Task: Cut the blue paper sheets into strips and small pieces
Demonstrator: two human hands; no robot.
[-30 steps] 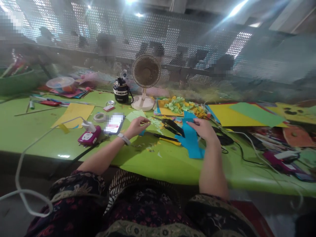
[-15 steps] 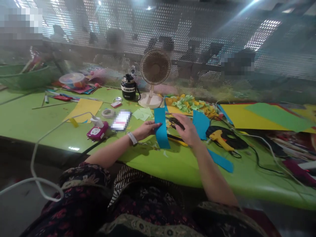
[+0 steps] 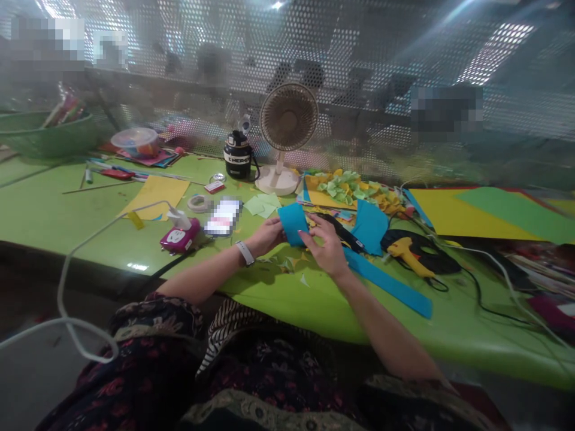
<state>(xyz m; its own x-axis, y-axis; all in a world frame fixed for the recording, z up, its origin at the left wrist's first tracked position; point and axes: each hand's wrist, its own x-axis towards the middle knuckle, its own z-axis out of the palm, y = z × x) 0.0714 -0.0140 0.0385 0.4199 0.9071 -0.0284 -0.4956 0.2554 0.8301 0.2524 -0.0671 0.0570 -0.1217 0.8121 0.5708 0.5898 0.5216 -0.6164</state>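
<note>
A short piece of blue paper point(image 3: 293, 224) is held up over the table and looks bent over on itself. My left hand point(image 3: 268, 235) pinches its left edge between thumb and fingers. At its right edge is my right hand point(image 3: 327, 244), with thumb and fingertips closed on the paper. Just behind my right hand lies a long black tool point(image 3: 344, 232), partly covered, whose kind I cannot make out. A long blue paper strip point(image 3: 395, 286) and a wider blue paper piece point(image 3: 372, 227) lie to the right. Small paper scraps point(image 3: 287, 263) are scattered below my hands.
A yellow glue gun point(image 3: 411, 256) rests at right with its cord. Behind stand a fan point(image 3: 288, 117) and a black bottle point(image 3: 237, 157). On the left lie a phone point(image 3: 223, 216), a tape roll point(image 3: 198, 203) and a purple power adapter point(image 3: 179, 236) with a white cable.
My right hand has moved from beside the black tool to the blue paper's right edge. The paper, a long hanging strip before, now looks bent and shorter.
</note>
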